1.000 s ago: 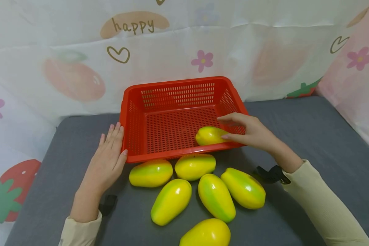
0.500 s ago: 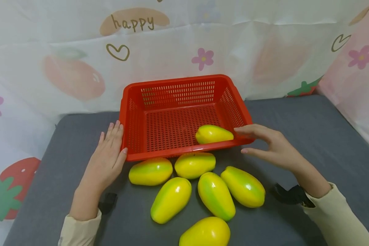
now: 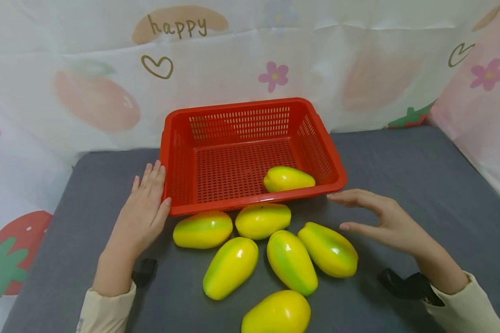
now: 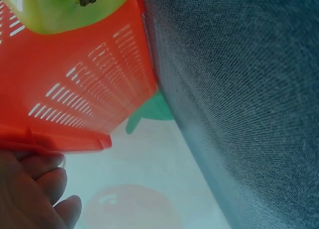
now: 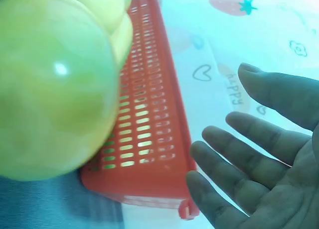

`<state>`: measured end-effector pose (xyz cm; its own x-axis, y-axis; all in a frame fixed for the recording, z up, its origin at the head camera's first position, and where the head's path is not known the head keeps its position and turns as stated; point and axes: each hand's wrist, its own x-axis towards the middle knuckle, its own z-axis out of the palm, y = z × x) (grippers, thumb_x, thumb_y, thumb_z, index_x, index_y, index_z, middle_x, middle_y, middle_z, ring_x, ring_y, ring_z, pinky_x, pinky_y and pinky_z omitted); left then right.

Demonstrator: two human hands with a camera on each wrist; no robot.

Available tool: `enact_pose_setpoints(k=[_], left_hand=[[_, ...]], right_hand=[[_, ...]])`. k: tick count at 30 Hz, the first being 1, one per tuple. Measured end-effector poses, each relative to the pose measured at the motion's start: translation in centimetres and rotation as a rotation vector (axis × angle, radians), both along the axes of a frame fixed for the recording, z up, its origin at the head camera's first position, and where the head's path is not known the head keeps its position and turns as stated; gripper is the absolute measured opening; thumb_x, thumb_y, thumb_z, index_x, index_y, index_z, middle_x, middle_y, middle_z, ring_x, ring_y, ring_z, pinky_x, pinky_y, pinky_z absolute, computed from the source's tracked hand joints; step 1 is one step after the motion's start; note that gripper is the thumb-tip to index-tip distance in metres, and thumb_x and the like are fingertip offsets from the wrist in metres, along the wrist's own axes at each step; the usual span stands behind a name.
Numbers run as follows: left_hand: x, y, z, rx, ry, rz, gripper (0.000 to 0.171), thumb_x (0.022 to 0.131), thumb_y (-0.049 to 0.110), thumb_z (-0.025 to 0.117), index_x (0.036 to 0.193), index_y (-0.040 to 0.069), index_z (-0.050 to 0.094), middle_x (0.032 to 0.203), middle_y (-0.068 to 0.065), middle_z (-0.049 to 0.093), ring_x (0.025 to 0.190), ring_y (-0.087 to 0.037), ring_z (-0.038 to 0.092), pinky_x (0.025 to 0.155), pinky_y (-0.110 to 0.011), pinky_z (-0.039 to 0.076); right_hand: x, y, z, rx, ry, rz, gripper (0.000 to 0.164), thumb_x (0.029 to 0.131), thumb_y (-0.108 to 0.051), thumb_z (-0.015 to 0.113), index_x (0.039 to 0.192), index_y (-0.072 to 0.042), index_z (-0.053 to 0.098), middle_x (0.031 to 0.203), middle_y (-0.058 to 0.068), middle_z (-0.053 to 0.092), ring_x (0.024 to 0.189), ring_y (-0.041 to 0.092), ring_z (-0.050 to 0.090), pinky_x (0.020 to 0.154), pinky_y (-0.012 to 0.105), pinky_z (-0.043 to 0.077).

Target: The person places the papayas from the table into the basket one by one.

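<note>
Touching left side of basket [image 3: 233, 171] with straight-fingered left hand [image 3: 138, 212]; hovering just beside basket's front right corner with loose-fingered right hand [image 3: 385, 224]; one fruit [image 3: 288, 179] inside basket at front right, six others [image 3: 292, 262] before basket

Red basket [image 3: 229, 171] reachable from above, left of inner fruit [image 3: 289, 179]; outer fruits [image 3: 292, 262] block near side, left hand [image 3: 139, 210] its left; clearance by right hand [image 3: 383, 217] unclear.
</note>
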<state>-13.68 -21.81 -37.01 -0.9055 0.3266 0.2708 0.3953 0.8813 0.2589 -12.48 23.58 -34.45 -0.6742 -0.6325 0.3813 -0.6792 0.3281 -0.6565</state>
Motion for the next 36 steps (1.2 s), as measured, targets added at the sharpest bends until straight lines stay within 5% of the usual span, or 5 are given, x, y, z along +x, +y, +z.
enact_pose_setpoints(k=[15,36], left_hand=[[-0.1,-0.1,0.2,-0.015,-0.009,-0.014,0.064,0.097,0.022,0.040,0.149,-0.004,0.014,0.155,-0.020,0.012,0.144,-0.031,0.004,0.115,-0.046,0.002],[-0.3,0.0,1.1,-0.018,-0.056,0.002,0.062,0.098,0.022,0.039,0.148,-0.005,0.013,0.155,-0.021,0.010,0.143,-0.033,0.004,0.114,-0.049,0.001]], right_hand=[[0.5,0.4,-2.5,0.223,-0.304,0.024,0.044,0.087,-0.022,0.068,0.128,-0.011,0.057,0.127,0.000,0.057,0.114,0.015,0.054,0.091,0.032,0.048],[0.3,0.2,-3.0,0.287,-0.354,0.088,0.060,0.084,-0.033,0.070,0.136,-0.011,0.049,0.135,0.004,0.051,0.115,0.013,0.051,0.091,0.032,0.048]])
